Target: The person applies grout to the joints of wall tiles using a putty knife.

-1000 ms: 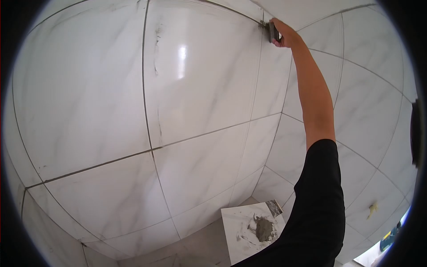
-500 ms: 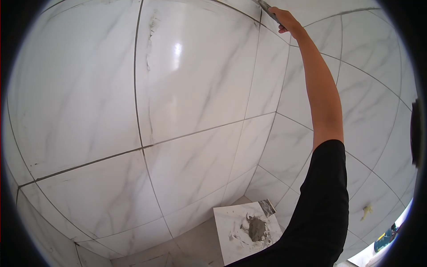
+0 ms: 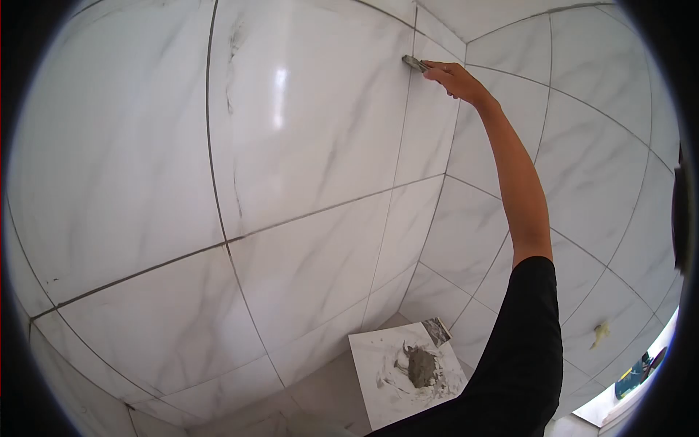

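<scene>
My right hand [image 3: 455,80] is closed around a putty knife [image 3: 415,64], its arm stretched up to the white marbled wall tiles. The blade's grey-smeared end meets the wall at the narrow vertical joint [image 3: 405,109] near the corner. Below, a white board [image 3: 371,364] carries a mound of grey grout [image 3: 421,366], with smears around it. A dark patterned strip [image 3: 437,331] lies at the board's far corner. My left hand is out of sight, and whether anything supports the board is hidden.
Marbled tiles with dark joints cover the left wall [image 3: 313,131] and right wall [image 3: 597,160], meeting at a corner. Grey residue [image 3: 234,44] marks a left tile. A yellowish smudge [image 3: 600,335] is on the right wall. A green-blue container [image 3: 630,380] stands at the lower right.
My right hand has brought the putty knife down and slightly left, from the upper joint crossing to lower along the vertical joint. The view has shifted slightly.
</scene>
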